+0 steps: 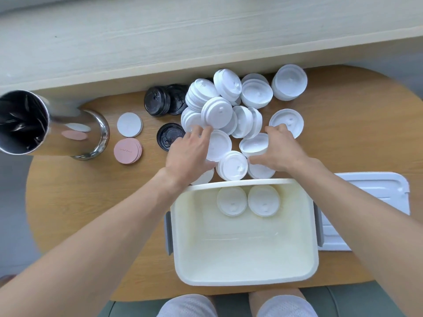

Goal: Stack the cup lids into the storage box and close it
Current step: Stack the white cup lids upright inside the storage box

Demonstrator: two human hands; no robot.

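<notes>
The lids (231,106) look like thin moulded plastic: very light, a little springy, and smooth enough to slide over one another, so a loose heap of them will shift as soon as one is drawn out. They should nest readily rim into rim. The best hold is probably across the rim, thumb on one edge and fingers on the opposite edge, or a whole nested stack squeezed from both sides; pinching the raised centre risks denting it.

Most are white discs with a raised rim and a small sip spout, lying in a jumble at the far middle of the desk (75,202), some flat, some tipped on edge, several already nested in short stacks. A few black lids (158,100) sit to the left of the heap. Two white stacks already stand against the far wall inside the box (247,280), which is cream, open, and just nearer than the heap. Its cover (375,191) lies flat to the right.

The left hand (190,154) reaches into the heap with fingers spread and lying on lids. The right hand (277,149) presses down among lids; whether its fingers are curled round one is not clear from this angle.
</notes>
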